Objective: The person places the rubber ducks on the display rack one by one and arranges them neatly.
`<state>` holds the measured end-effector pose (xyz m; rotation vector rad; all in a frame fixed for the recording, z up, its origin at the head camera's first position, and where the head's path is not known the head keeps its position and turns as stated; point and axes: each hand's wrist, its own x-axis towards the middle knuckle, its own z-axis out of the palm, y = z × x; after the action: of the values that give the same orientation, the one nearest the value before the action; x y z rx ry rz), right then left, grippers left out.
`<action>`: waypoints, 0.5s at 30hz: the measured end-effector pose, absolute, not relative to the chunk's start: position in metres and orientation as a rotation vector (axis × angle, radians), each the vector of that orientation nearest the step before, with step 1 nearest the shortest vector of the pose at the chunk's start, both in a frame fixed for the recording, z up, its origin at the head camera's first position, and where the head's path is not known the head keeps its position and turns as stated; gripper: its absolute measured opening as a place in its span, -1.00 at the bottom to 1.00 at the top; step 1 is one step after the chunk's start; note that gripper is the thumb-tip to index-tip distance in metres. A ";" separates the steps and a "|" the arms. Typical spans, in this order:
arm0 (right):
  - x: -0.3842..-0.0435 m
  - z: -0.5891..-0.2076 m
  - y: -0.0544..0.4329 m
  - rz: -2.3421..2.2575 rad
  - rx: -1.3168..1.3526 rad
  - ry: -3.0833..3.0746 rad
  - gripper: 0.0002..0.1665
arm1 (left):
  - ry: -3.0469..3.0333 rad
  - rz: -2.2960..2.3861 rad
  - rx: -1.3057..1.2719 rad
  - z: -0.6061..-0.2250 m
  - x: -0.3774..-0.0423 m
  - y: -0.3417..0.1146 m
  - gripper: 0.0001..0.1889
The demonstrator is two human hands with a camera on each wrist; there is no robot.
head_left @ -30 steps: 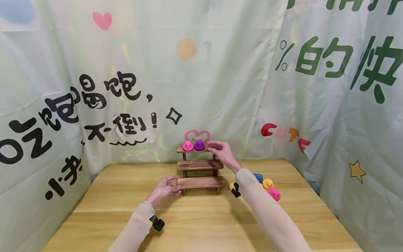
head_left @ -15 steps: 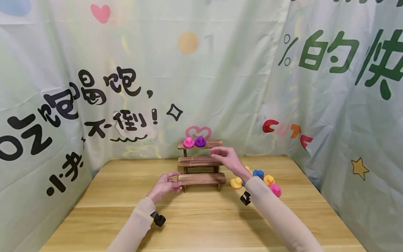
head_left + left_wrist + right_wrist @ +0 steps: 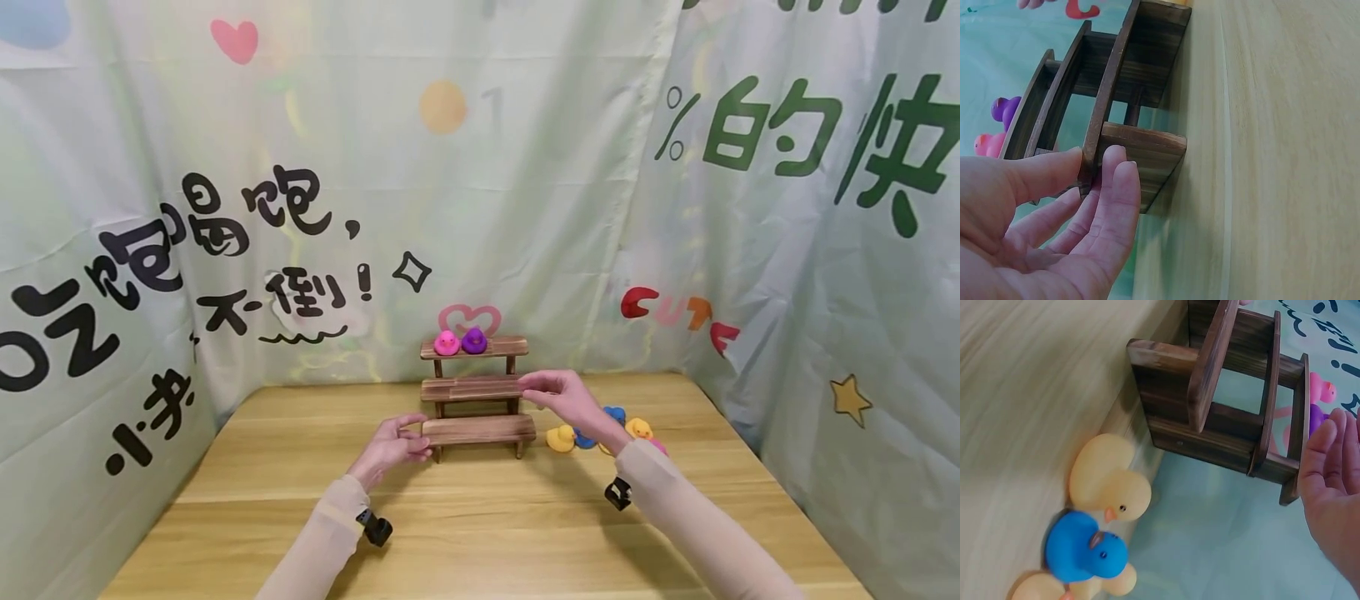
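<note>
A three-step wooden display stand [image 3: 477, 430] stands on the table. My left hand [image 3: 388, 446] pinches the left end of its lowest step, thumb [image 3: 1050, 175] on the step's upper face and fingers [image 3: 1119, 206] at its underside. On the top step sit a pink rubber duck [image 3: 447, 342] and a purple rubber duck [image 3: 474, 341], side by side at the left. My right hand [image 3: 567, 400] is at the right end of the middle step, fingers loosely bent and holding nothing. In the right wrist view its palm and fingers [image 3: 1319, 447] show beside the stand.
Right of the stand, several rubber ducks lie grouped on the wooden table [image 3: 480, 533], among them a yellow duck [image 3: 1100, 475] and a blue duck [image 3: 1079, 547]. My right forearm partly covers this group. A printed cloth [image 3: 525, 192] hangs behind and at both sides.
My right hand has come down from the top step's right end to the middle step, moving slightly right. My left hand keeps its hold on the lowest step, and both top-step ducks stay put.
</note>
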<state>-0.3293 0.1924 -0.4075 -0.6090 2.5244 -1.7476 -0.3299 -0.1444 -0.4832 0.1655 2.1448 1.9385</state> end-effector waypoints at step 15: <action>-0.326 -0.413 0.232 -1.741 -0.635 2.465 -0.58 | 2.149 1.937 0.166 -0.487 -0.331 -0.144 -0.39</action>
<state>-0.3263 0.2315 -0.4128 -0.6354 2.4654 -1.7406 -0.3311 -0.1437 -0.4870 0.1656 2.1486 1.9370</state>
